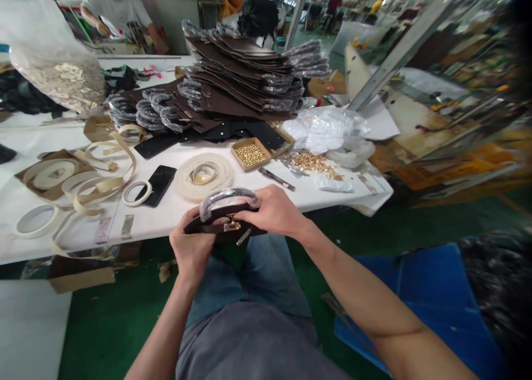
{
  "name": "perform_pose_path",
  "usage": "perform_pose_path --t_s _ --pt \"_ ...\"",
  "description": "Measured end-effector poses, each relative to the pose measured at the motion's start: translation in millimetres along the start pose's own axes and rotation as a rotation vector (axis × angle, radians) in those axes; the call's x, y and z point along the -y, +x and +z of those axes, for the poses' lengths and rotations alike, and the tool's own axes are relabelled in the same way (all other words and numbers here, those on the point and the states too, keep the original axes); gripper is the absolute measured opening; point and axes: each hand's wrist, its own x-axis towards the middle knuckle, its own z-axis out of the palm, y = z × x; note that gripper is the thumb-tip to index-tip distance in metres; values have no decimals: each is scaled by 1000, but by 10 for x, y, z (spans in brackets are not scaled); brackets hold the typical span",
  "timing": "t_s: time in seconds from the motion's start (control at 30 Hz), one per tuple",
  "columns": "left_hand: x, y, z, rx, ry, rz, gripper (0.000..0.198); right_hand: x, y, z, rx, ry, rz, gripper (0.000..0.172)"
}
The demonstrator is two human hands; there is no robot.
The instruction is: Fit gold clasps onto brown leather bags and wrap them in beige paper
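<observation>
A dark brown handbag [220,220] with a plastic-wrapped handle is held between my two hands at the table's front edge. My left hand [192,244] is closed round its left side. At the right side, my right hand [276,211] grips the bag near the handle's end, its thumb by a gold-coloured metal clasp [231,224]. A small metal piece [244,236] hangs below the clasp. Beyond the bag lies a roll of cream tape [203,176]. The bag's lower part is hidden from this angle.
Dark brown bag pieces [245,72] with wrapped handles are stacked at the back. A box of gold studs [250,153], loose gold parts [311,163], a pen-like tool [276,179] and a phone [160,185] lie on the table. A blue bin [436,291] stands right; a person [120,14] sits opposite.
</observation>
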Motion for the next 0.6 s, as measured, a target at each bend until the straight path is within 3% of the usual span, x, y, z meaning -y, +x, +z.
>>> perform_pose_path --t_s 0.2,0.3,0.37,0.47,0.5,0.53,0.6 --pt "0 -27 74 -94 198 16 42 51 20 133 -64 -68 4 25" --pt "10 28 61 -77 159 -10 44 34 27 205 -70 -111 -33 25" --pt "36 92 34 -19 88 -49 44 25 -9 206 -137 -129 -69 13" --pt "108 182 -10 42 5 -125 45 3 -176 163 -359 -213 -48 44" --pt "137 204 -19 37 -26 -159 47 -15 -254 149 -404 -240 -54 44" --pt "165 221 -22 26 -61 -196 50 -40 -333 138 -396 -256 -89 36" --pt "209 238 -9 20 -139 -256 56 -99 -469 131 -234 -266 -222 22"
